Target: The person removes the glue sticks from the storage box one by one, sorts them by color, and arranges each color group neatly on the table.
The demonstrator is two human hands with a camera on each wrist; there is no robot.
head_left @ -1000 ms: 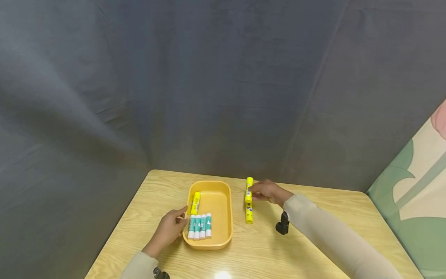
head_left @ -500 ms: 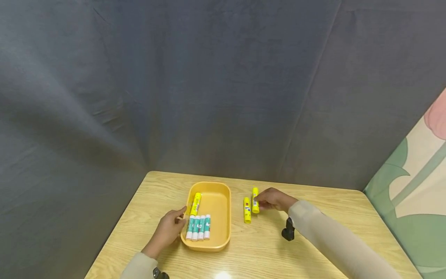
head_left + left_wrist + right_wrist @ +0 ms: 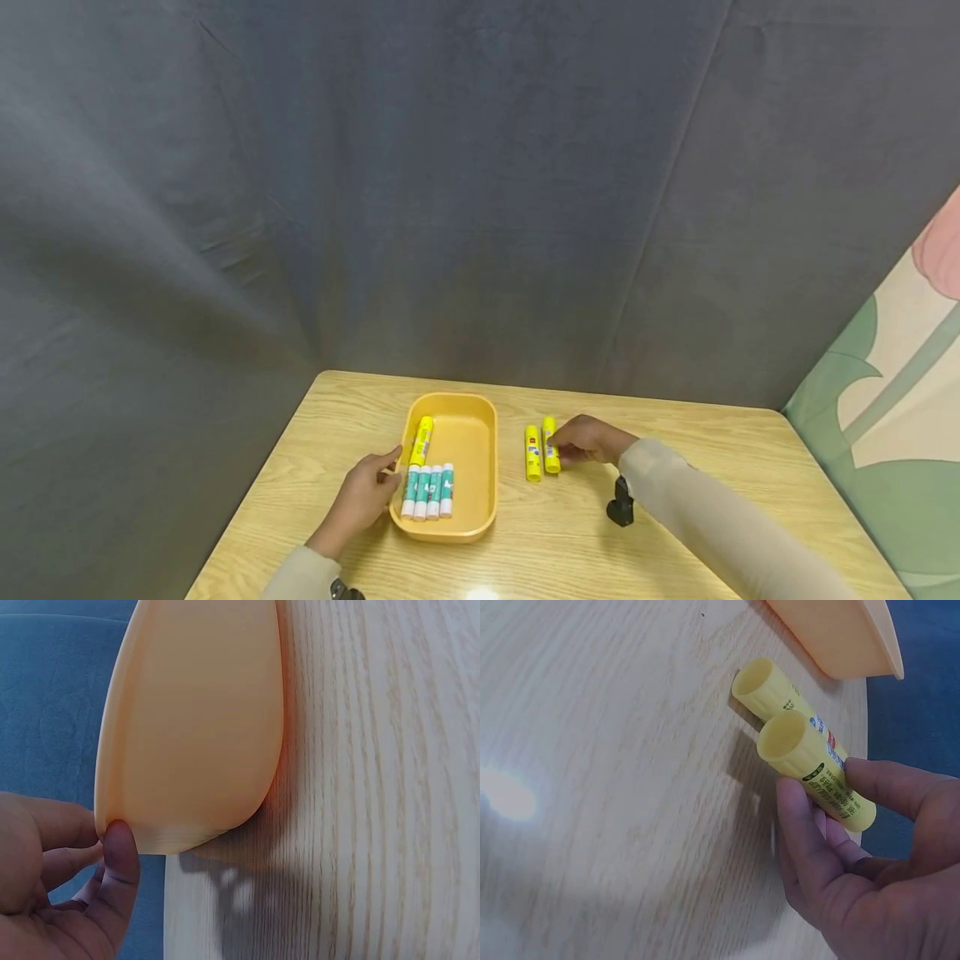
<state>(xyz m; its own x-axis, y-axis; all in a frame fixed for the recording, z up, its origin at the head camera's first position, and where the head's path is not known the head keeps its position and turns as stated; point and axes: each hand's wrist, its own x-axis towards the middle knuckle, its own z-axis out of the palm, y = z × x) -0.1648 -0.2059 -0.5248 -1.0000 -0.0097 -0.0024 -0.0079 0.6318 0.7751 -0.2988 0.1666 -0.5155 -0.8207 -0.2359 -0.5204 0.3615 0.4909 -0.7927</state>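
Observation:
A yellow-orange plastic tray (image 3: 477,467) stands on the table; my left hand (image 3: 362,496) pinches its left rim between thumb and fingers, as the left wrist view also shows. Inside lie one yellow glue stick (image 3: 422,442) and a row of several green-and-white glue sticks (image 3: 435,492). To the right of the tray, my right hand (image 3: 591,440) holds a second yellow glue stick (image 3: 817,772) by its sides with the thumb and fingers. Close beside that one, on its left, a third yellow glue stick (image 3: 532,454) lies on the table, nearly parallel.
The wooden table (image 3: 570,542) ends at a dark grey curtain (image 3: 480,208) along the back and left. A panel with a leaf and flower pattern (image 3: 885,433) borders the right side. Each wrist carries a small black camera.
The glue stick in my right hand has moved from above the loose one to its right, then toward me, so the two now lie side by side. My left hand stays on the tray rim.

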